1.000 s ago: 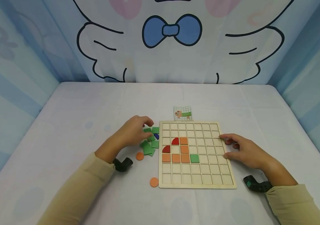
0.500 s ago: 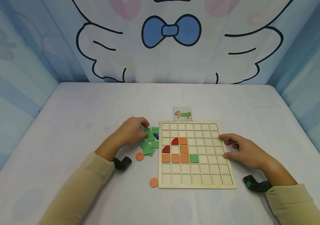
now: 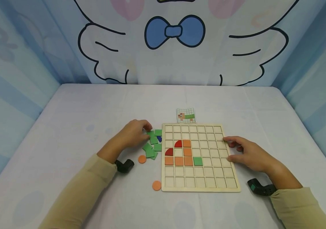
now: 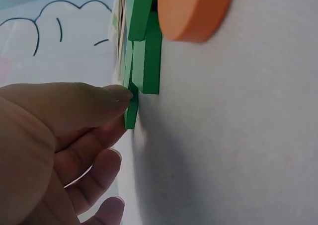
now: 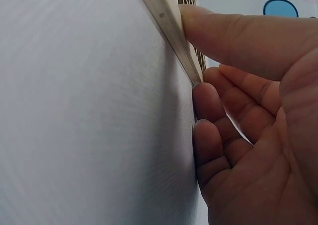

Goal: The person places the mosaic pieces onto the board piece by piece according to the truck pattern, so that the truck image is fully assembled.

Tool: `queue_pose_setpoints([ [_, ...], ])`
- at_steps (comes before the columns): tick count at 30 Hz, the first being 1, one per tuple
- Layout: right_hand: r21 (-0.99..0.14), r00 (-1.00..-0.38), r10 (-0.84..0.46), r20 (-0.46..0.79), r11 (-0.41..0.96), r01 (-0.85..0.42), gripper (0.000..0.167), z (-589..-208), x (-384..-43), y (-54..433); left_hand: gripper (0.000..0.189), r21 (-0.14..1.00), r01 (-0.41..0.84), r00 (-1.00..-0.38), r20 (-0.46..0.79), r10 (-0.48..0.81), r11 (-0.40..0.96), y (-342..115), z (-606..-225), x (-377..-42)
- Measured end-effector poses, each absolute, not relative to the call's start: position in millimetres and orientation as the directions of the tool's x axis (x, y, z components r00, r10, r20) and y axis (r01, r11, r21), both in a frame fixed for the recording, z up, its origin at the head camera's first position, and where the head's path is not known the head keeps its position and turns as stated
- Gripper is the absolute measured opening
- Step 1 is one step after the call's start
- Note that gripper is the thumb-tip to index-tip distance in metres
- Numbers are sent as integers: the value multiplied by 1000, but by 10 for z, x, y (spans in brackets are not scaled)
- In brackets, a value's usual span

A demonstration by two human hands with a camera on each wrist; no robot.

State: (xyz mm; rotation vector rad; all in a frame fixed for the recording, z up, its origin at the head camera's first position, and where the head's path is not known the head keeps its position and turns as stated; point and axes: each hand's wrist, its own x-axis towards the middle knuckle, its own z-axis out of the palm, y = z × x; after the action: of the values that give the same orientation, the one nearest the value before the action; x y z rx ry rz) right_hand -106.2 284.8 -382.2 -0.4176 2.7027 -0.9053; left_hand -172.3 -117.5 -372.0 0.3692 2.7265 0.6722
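Note:
My left hand [image 3: 132, 133] is at the left edge of a loose heap of green tiles [image 3: 150, 152]. In the left wrist view, thumb and forefinger pinch the end of one green square tile [image 4: 131, 114], which touches others. My right hand [image 3: 251, 154] rests against the right edge of the wooden grid board [image 3: 200, 189], thumb and forefinger spread along it and touching the rim. Set in the board's cells are orange squares [image 3: 179, 161], two red quarter-circle tiles [image 3: 178, 144] and one green square [image 3: 198, 161].
A small picture card [image 3: 186, 115] lies at the board's far edge. Two orange discs, one near the green heap [image 3: 142, 159] and one by the board's lower left corner [image 3: 156, 185], lie on the white cloth. A blue piece [image 3: 159, 139] shows among the green tiles.
The left hand has drawn back slightly to the left from over the green heap, and the upper green tiles have shifted a little. The right hand stays at the board's edge.

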Motion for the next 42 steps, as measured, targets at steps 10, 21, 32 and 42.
queue_pose_setpoints([
  [10,-615,-924,-350,-156,766,-186,66,-3817,-1065,2848,32,476,140,-924,-253,287,868,-1154,-3706,-1693],
  [21,-624,-920,-361,-150,757,-195,67,-3815,-1063,2855,32,457,133,-929,-251,272,879,-1165,-3690,-1676],
  [32,-624,-922,-355,-154,758,-188,67,-3820,-1059,2849,29,466,145,-930,-238,282,873,-1180,-3712,-1683],
  [42,-618,-923,-348,-162,765,-180,65,-3816,-1050,2865,29,476,155,-930,-225,290,866,-1199,-3710,-1693],
])
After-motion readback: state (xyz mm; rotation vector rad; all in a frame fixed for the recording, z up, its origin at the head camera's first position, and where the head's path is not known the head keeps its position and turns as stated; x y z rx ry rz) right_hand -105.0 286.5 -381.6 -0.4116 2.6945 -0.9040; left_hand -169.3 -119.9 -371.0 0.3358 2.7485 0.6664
